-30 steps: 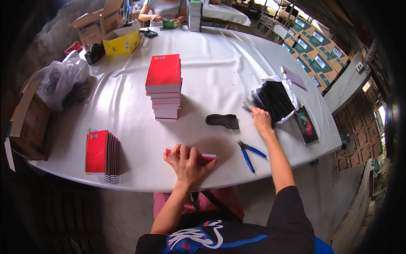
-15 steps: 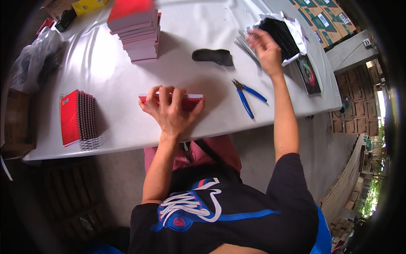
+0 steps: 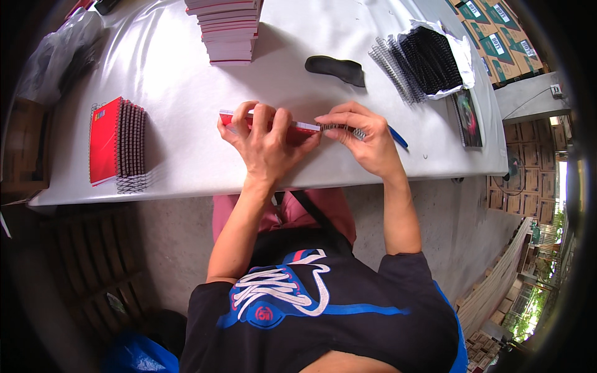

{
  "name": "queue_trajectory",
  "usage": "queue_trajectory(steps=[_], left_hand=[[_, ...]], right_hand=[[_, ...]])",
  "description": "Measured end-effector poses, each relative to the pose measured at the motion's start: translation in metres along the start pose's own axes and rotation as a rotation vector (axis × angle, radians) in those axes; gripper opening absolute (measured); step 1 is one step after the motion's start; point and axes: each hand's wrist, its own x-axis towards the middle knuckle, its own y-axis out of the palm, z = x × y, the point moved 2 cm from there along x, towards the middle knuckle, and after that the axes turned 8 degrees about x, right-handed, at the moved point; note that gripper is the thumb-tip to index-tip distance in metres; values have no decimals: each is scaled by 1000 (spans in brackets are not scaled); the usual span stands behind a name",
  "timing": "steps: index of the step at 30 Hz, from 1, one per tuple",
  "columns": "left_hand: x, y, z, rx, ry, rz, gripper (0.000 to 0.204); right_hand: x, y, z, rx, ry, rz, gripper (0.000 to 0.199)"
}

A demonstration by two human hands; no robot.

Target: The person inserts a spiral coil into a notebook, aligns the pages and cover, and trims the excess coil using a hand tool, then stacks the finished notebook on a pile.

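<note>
My left hand point(image 3: 264, 142) is closed over a red notebook point(image 3: 300, 133), which it holds on edge on the table with the white page edges up. At the notebook's right end, my right hand point(image 3: 368, 142) pinches a thin dark spiral binding coil point(image 3: 341, 129). One end of that coil meets the notebook's corner; whether it is inside the holes is too small to tell. Behind the right hand, one blue handle of the cutting pliers point(image 3: 398, 137) shows, the rest being hidden by the hand.
Spiral-bound red notebooks point(image 3: 104, 144) stand stacked at the left. Farther back rises a pile of red-covered books point(image 3: 229, 34). A flat black piece point(image 3: 336, 69) lies mid-table. Loose grey coils point(image 3: 396, 69), black coils point(image 3: 429, 61) and a dark-covered notebook point(image 3: 466, 121) are at the right.
My right hand has come from the coil pile to the notebook's right end, bringing a coil. My left hand still holds the notebook. The view has shifted slightly.
</note>
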Motion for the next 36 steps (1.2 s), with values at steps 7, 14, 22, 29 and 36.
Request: queue_trajectory(steps=[7, 14, 22, 29, 36], left_hand=[[5, -4, -2, 67, 35, 66, 46], [5, -14, 11, 106, 130, 109, 47], [11, -29, 15, -72, 46, 201, 47], [16, -26, 8, -146, 54, 164, 56], [14, -31, 13, -144, 47, 179, 56]], right_hand=[[-1, 5, 5, 95, 392, 147, 23], [5, -5, 23, -155, 47, 112, 25], [34, -17, -9, -167, 302, 339, 32], [65, -45, -115, -790, -50, 41, 46], [35, -26, -28, 985, -97, 491, 25]])
